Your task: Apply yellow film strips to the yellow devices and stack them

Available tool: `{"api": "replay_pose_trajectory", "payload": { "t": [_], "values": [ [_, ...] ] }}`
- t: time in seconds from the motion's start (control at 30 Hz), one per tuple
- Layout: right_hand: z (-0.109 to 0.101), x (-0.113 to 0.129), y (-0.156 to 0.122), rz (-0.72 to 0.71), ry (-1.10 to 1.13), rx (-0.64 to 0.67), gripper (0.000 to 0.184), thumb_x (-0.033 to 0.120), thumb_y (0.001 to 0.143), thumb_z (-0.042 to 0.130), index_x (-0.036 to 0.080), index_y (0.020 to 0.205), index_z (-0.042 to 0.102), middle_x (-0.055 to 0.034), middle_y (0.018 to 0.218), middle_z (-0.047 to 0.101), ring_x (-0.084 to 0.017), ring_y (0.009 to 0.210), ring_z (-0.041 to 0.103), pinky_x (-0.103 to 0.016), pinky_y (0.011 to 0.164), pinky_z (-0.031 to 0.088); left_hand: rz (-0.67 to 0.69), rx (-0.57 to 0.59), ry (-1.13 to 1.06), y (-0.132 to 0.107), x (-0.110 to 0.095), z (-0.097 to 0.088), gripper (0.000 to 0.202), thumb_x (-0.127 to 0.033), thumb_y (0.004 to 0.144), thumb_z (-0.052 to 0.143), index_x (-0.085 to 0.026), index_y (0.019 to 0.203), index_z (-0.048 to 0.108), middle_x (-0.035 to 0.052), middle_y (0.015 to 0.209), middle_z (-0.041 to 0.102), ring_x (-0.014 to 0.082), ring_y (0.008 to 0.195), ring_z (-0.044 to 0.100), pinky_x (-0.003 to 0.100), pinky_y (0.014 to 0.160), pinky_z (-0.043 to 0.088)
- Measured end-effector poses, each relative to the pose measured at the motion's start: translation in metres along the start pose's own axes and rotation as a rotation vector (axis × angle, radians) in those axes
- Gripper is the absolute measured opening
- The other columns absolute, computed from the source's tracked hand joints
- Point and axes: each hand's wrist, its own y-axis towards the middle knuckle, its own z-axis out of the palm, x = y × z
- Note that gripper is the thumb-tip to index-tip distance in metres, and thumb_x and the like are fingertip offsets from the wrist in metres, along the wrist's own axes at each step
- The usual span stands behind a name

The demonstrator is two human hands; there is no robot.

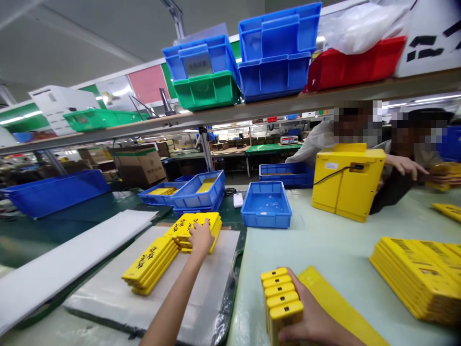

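My left hand (201, 238) reaches onto a stack of yellow cases (185, 222), its fingers curled over the near right part. Beside that stack lies a lower pile of yellow cases (149, 262) with black lettering on top. Both rest on a white-topped mat (201, 293). Closer to me, my right hand (306, 312) is closed around several flat yellow cases (283, 293) held together in a block. Their short ends face up, each with a small black socket. A flat yellow sheet (334, 302) lies on the table just behind this hand.
A blue bin (266, 206) stands ahead, with more blue bins (200, 190) to its left. Yellow stacks (419, 274) sit at the right, and a large yellow box (347, 185) stands before two people. A shelf (281, 103) carrying bins crosses overhead. A white board (72, 259) lies left.
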Motion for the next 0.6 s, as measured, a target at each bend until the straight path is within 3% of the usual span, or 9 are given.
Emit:
{"api": "replay_pose_trajectory", "payload": {
  "t": [0.07, 0.17, 0.33, 0.5, 0.6],
  "values": [
    [0.0, 0.001, 0.0, -0.004, -0.01, -0.009, 0.107, 0.028, 0.037, 0.102, 0.023, 0.134, 0.057, -0.0106, 0.119, 0.068, -0.034, 0.112, 0.064, -0.044, 0.098, 0.054, 0.005, 0.024, 0.063, 0.003, 0.0, 0.008, 0.061, -0.029, 0.098, 0.061, -0.018, 0.157, 0.051, 0.0272, 0.145, 0.056, 0.0459, 0.13, 0.057, 0.053, 0.097, 0.051],
    [-0.001, 0.001, -0.001, -0.04, -0.033, -0.009, 0.095, 0.031, 0.037, 0.103, 0.022, 0.121, 0.06, -0.009, 0.114, 0.067, -0.032, 0.11, 0.063, -0.044, 0.097, 0.054, 0.033, 0.037, 0.142, 0.001, 0.004, 0.013, 0.06, -0.023, 0.099, 0.056, -0.018, 0.158, 0.049, 0.0256, 0.143, 0.058, 0.0433, 0.131, 0.058, 0.05, 0.096, 0.05],
    [-0.004, -0.001, -0.001, -0.065, -0.028, -0.001, 0.098, 0.039, 0.039, 0.106, 0.023, 0.123, 0.058, -0.0074, 0.115, 0.067, -0.031, 0.112, 0.062, -0.046, 0.102, 0.052, 0.118, 0.048, 0.199, -0.001, 0.009, 0.01, 0.068, -0.023, 0.092, 0.063, -0.014, 0.158, 0.05, 0.0338, 0.142, 0.057, 0.0492, 0.131, 0.059, 0.054, 0.1, 0.049],
    [-0.007, -0.001, 0.0, -0.092, -0.023, 0.022, 0.099, 0.039, 0.043, 0.106, 0.023, 0.126, 0.056, -0.0082, 0.121, 0.067, -0.032, 0.116, 0.063, -0.047, 0.104, 0.052, 0.161, 0.05, 0.146, -0.01, 0.008, 0.006, 0.064, -0.03, 0.096, 0.055, -0.018, 0.159, 0.05, 0.0339, 0.147, 0.054, 0.0523, 0.128, 0.061, 0.061, 0.101, 0.048],
    [-0.007, 0.0, 0.0, -0.097, -0.024, 0.03, 0.096, 0.038, 0.045, 0.106, 0.024, 0.126, 0.056, -0.0092, 0.124, 0.067, -0.033, 0.119, 0.063, -0.048, 0.105, 0.053, 0.201, 0.065, 0.04, -0.013, 0.007, -0.012, 0.062, -0.036, 0.095, 0.053, -0.015, 0.153, 0.056, 0.0304, 0.138, 0.064, 0.0502, 0.126, 0.064, 0.062, 0.1, 0.052]
  ]
}}
